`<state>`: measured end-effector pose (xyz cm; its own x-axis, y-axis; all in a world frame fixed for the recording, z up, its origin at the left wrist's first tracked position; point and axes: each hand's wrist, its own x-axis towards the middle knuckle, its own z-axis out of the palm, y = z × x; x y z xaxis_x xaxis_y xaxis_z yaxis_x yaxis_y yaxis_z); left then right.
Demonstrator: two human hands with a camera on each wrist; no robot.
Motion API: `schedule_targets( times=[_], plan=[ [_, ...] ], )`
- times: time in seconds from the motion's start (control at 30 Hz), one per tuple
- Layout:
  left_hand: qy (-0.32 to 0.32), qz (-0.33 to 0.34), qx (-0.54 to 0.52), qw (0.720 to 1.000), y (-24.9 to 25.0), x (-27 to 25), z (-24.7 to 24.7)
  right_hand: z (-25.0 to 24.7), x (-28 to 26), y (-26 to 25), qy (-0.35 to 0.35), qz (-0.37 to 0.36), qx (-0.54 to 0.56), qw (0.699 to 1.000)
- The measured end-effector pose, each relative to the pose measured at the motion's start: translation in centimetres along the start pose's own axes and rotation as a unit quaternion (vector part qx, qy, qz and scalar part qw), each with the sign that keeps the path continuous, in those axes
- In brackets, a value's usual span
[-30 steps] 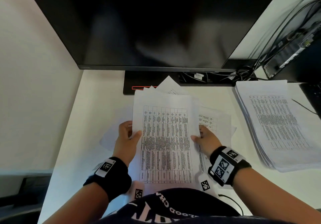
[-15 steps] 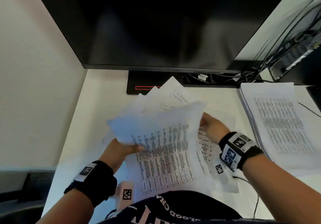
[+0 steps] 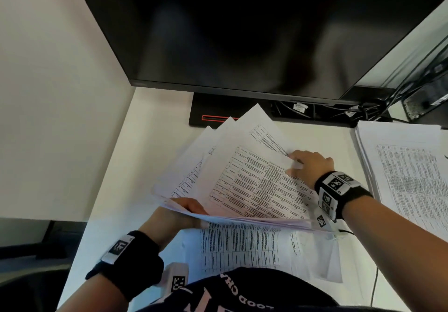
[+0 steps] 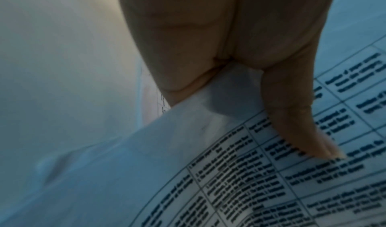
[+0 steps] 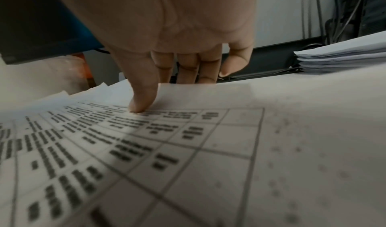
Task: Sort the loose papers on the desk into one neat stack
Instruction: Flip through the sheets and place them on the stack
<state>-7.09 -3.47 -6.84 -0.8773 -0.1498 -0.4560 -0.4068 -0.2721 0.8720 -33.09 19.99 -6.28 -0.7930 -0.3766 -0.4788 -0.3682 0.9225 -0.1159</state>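
Observation:
A fanned bunch of printed papers is held tilted above the white desk. My left hand grips its near left edge, fingers underneath. In the left wrist view the thumb presses on top of a printed sheet. My right hand pinches the far right edge. The right wrist view has its thumb on top of the papers and its fingers behind the edge. One more printed sheet lies flat on the desk near my body, below the bunch.
A thick neat stack of papers lies at the right of the desk, also seen from the side as the stack. A large dark monitor with its base and cables fills the back. A partition wall bounds the left.
The papers went from a sheet held upright between both hands to a turned, fanned bunch lifted off the desk. My right hand moved farther away; my left hand dropped lower under the edge.

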Motion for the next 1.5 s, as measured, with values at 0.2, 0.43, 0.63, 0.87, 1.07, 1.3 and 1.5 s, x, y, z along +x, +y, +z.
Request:
schedule_targets(
  times=[0.2, 0.43, 0.63, 0.87, 1.07, 1.3, 1.5],
  plan=[
    [0.007, -0.008, 0.0, 1.0, -0.2, 0.3, 0.2, 0.1, -0.4, -0.9, -0.055, -0.091, 0.04, 0.994],
    [0.008, -0.002, 0.016, 1.0, 0.3, 0.3, 0.6, -0.4, -0.9, -1.8, -0.111, -0.069, 0.122, 0.984],
    [0.015, -0.015, 0.036, 0.999, 0.9, -0.1, 0.7, -1.7, -1.8, -1.3, -0.123, -0.034, 0.048, 0.991],
    [0.092, -0.006, -0.067, 0.993, 2.4, -0.7, 1.6, -3.6, -3.2, 2.5, -0.034, 0.043, 0.175, 0.983],
    [0.189, -0.004, -0.151, 0.97, 2.6, 0.6, 1.7, -3.0, -5.5, 4.6, 0.0, 0.108, 0.256, 0.961],
    [0.23, 0.035, -0.089, 0.968, 3.6, 1.9, 3.6, 0.0, -7.5, 3.5, -0.048, 0.098, 0.346, 0.932],
    [0.284, 0.004, -0.047, 0.958, 3.2, 3.6, 4.5, 3.0, -8.5, 1.0, -0.047, 0.082, 0.442, 0.892]
  ],
)
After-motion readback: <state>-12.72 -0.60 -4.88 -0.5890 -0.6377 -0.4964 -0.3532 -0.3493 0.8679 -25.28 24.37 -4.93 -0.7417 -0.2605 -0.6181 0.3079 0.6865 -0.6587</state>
